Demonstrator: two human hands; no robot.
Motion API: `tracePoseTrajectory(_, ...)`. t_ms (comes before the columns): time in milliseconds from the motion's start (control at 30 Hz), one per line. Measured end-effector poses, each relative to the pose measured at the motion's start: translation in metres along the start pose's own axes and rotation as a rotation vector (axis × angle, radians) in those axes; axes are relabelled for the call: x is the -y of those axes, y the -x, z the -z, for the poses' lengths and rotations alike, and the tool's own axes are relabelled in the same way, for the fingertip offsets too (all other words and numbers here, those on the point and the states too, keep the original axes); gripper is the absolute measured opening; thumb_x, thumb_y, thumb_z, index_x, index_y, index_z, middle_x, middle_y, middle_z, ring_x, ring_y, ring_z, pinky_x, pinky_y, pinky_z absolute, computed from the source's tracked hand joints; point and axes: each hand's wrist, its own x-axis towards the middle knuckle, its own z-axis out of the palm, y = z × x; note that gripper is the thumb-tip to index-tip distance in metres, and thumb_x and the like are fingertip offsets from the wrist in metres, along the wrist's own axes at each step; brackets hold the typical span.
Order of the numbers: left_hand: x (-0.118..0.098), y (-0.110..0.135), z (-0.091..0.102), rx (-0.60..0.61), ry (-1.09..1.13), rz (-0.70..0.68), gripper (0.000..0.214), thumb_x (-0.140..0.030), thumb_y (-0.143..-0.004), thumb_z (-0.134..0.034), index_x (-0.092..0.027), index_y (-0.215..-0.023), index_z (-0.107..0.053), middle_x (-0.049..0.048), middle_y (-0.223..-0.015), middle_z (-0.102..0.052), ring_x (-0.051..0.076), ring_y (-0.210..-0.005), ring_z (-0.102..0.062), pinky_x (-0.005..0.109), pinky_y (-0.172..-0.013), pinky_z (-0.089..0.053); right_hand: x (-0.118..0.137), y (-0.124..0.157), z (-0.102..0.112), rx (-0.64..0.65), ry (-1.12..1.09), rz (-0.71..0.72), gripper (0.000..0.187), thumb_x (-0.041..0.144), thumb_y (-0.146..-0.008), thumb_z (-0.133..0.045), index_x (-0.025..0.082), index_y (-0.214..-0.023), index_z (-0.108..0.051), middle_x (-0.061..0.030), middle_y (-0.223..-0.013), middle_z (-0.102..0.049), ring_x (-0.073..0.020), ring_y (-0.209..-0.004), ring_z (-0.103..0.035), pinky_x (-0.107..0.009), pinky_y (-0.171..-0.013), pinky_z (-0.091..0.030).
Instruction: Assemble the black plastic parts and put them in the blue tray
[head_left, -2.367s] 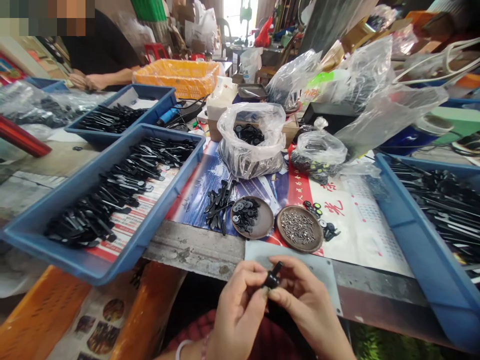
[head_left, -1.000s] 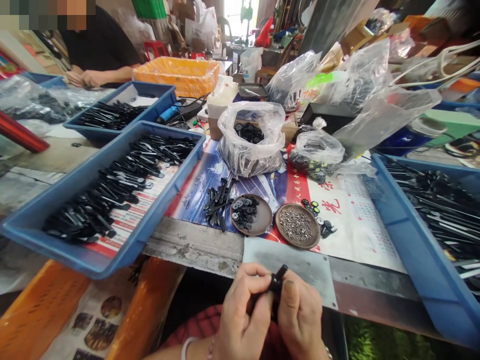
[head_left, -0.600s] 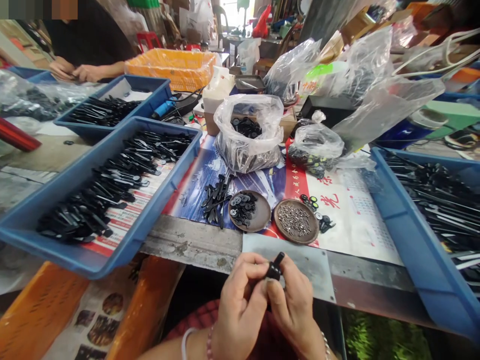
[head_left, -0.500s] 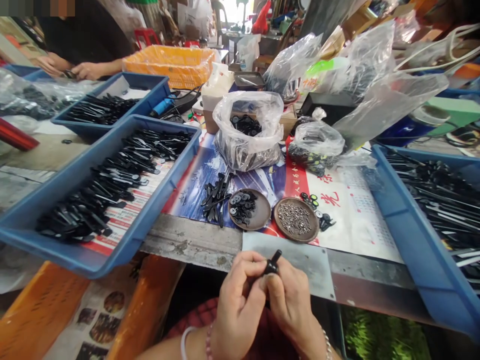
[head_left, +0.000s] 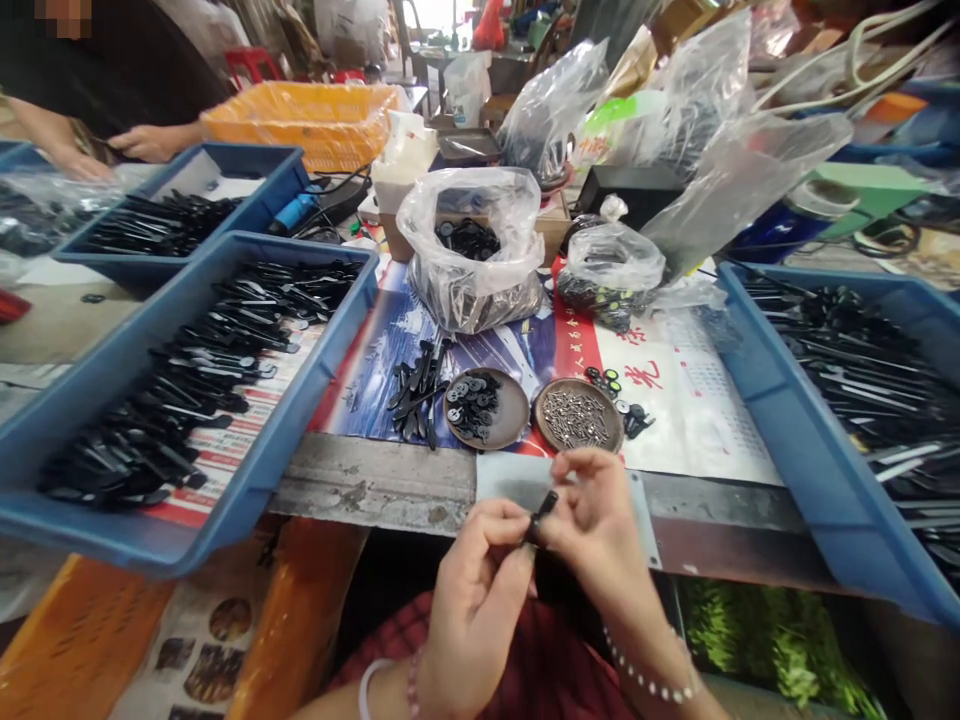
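Note:
A small black plastic part with a short stem point(head_left: 549, 502) is pinched between the thumb and fingers of my left hand point(head_left: 480, 590), just over the table's front edge. My right hand point(head_left: 596, 510) is beside it, fingers lifted and parted, its thumb close to the part; whether they touch I cannot tell. Beyond my hands, a round brown dish point(head_left: 621, 432) holds small metal pins or screws. Left of it, another brown dish point(head_left: 517, 418) carries small black discs. Several flat black strips point(head_left: 415, 392) lie loose beside that dish.
Blue trays of long black parts flank the work area, one at left point(head_left: 300, 400) and one at right point(head_left: 799, 430). Clear plastic bags of parts point(head_left: 480, 285) stand behind the dishes. A metal plate point(head_left: 499, 475) lies at the table edge. A co-worker's hands point(head_left: 146, 143) are at far left.
My right hand has come away from its grip around the black part and risen, fingers spreading toward the dish of metal pieces. The left hand keeps hold of the part. The view has shifted slightly.

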Motion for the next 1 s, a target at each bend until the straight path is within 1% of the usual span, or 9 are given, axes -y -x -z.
tracePoseTrajectory(67,0.0,0.002,0.0,-0.009,0.001,0.01,0.01,-0.024,-0.098,-0.058,-0.021,-0.098,-0.067,0.0049,-0.114,-0.06,0.007,-0.069,-0.059,0.019,-0.065,-0.053,0.003,-0.001,-0.002,-0.156,-0.031,0.071,0.046,0.022,-0.076,-0.073,0.025,-0.11,-0.041,0.0019,-0.097,-0.046,-0.0033,-0.052,-0.037,-0.016,-0.043,-0.033)
tracePoseTrajectory(200,0.0,0.002,0.001,-0.023,-0.035,0.002,0.01,-0.026,-0.095,-0.062,-0.018,-0.096,-0.069,0.0077,-0.112,-0.062,0.011,-0.076,-0.064,0.022,-0.069,-0.056,0.006,0.001,-0.007,-0.056,0.032,0.095,0.062,0.016,-0.068,-0.075,0.026,-0.12,-0.042,-0.0009,-0.104,-0.045,-0.0039,-0.054,-0.039,-0.017,-0.043,-0.033)
tracePoseTrajectory(300,0.0,0.001,0.002,-0.066,0.006,0.046,0.01,-0.027,-0.094,-0.064,-0.019,-0.096,-0.07,0.0069,-0.113,-0.062,0.007,-0.064,-0.059,0.019,-0.06,-0.053,0.006,0.003,-0.008,-0.162,-0.013,0.153,0.057,0.015,-0.072,-0.07,0.028,-0.118,-0.039,0.0026,-0.097,-0.043,-0.0027,-0.05,-0.035,-0.016,-0.041,-0.029)
tracePoseTrajectory(400,0.0,0.0,0.005,-0.122,0.035,0.042,0.009,-0.026,-0.09,-0.069,-0.019,-0.096,-0.071,0.006,-0.111,-0.063,0.008,-0.068,-0.063,0.018,-0.062,-0.054,0.002,0.003,-0.008,-0.035,0.028,0.197,0.066,0.018,-0.07,-0.076,0.028,-0.123,-0.039,-0.0011,-0.107,-0.044,-0.004,-0.055,-0.042,-0.018,-0.045,-0.035)
tracePoseTrajectory(500,-0.001,-0.001,0.008,-0.161,0.043,0.011,0.008,-0.026,-0.092,-0.068,-0.022,-0.097,-0.071,0.005,-0.114,-0.064,0.006,-0.063,-0.064,0.016,-0.058,-0.055,-0.002,0.004,-0.009,-0.08,0.099,0.197,0.029,0.022,-0.09,-0.06,0.025,-0.113,-0.042,0.0012,-0.097,-0.046,-0.0045,-0.051,-0.041,-0.018,-0.045,-0.037)
tracePoseTrajectory(633,-0.001,-0.001,0.011,-0.17,-0.032,-0.008,0.008,-0.026,-0.089,-0.071,-0.021,-0.094,-0.074,0.0062,-0.112,-0.068,0.016,-0.097,-0.072,0.02,-0.084,-0.059,-0.004,0.012,-0.014,0.137,0.281,0.34,0.013,0.03,-0.094,-0.059,0.021,-0.097,-0.05,0.0017,-0.082,-0.05,-0.0098,-0.057,-0.045,-0.021,-0.051,-0.04)
tracePoseTrajectory(733,0.002,-0.001,0.013,-0.154,-0.043,-0.024,0.008,-0.026,-0.089,-0.07,-0.021,-0.095,-0.074,0.0064,-0.111,-0.07,0.018,-0.102,-0.071,0.021,-0.088,-0.058,-0.004,0.013,-0.018,0.152,0.383,0.394,0.024,0.031,-0.1,-0.05,0.021,-0.079,-0.046,0.0043,-0.064,-0.045,-0.0107,-0.052,-0.042,-0.023,-0.049,-0.033)
tracePoseTrajectory(867,0.006,-0.001,0.018,-0.133,-0.059,-0.019,0.012,-0.026,-0.087,-0.072,-0.019,-0.097,-0.075,0.0088,-0.114,-0.07,0.02,-0.1,-0.072,0.022,-0.084,-0.059,-0.002,0.008,-0.018,0.359,0.267,0.241,0.043,0.039,-0.108,-0.031,0.019,-0.074,-0.049,0.0029,-0.059,-0.047,-0.0104,-0.049,-0.042,-0.022,-0.048,-0.031)
tracePoseTrajectory(1000,0.006,-0.001,0.02,-0.09,-0.11,-0.027,0.014,-0.028,-0.087,-0.072,-0.018,-0.097,-0.076,0.0111,-0.114,-0.07,0.022,-0.098,-0.072,0.025,-0.084,-0.06,-0.002,0.009,-0.018,0.279,0.304,0.305,0.044,0.052,-0.102,-0.043,0.016,-0.078,-0.054,-0.0019,-0.07,-0.054,-0.0133,-0.061,-0.047,-0.025,-0.057,-0.036)
